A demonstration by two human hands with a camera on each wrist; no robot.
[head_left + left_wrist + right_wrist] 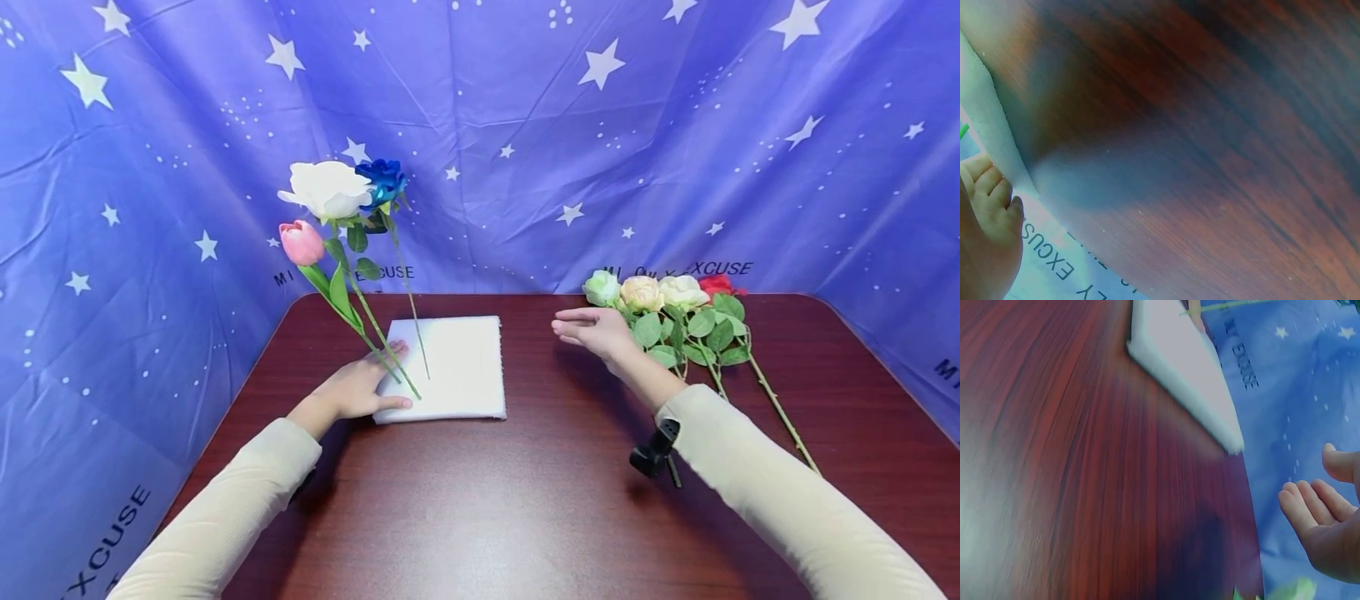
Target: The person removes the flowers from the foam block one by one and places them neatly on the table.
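Note:
A white foam block [465,367] lies on the table with three artificial flowers stuck upright in it: a white rose [326,190], a blue rose [384,181] and a leaning pink tulip [302,242]. My left hand [363,387] rests on the block's left side, thumb and fingers spread around the stem bases. In the left wrist view only part of that hand [991,219] shows, beside the foam edge. My right hand [596,332] is held over the table with fingers extended and nothing in it, just left of the lying roses. The right wrist view shows its empty palm [1329,550].
On the right lie several artificial roses, a pale green one [602,288], a peach one [641,293], a cream one [681,292] and a red one [720,286], stems toward me. Behind the dark red wooden table [480,500] hangs a blue starry cloth [480,100].

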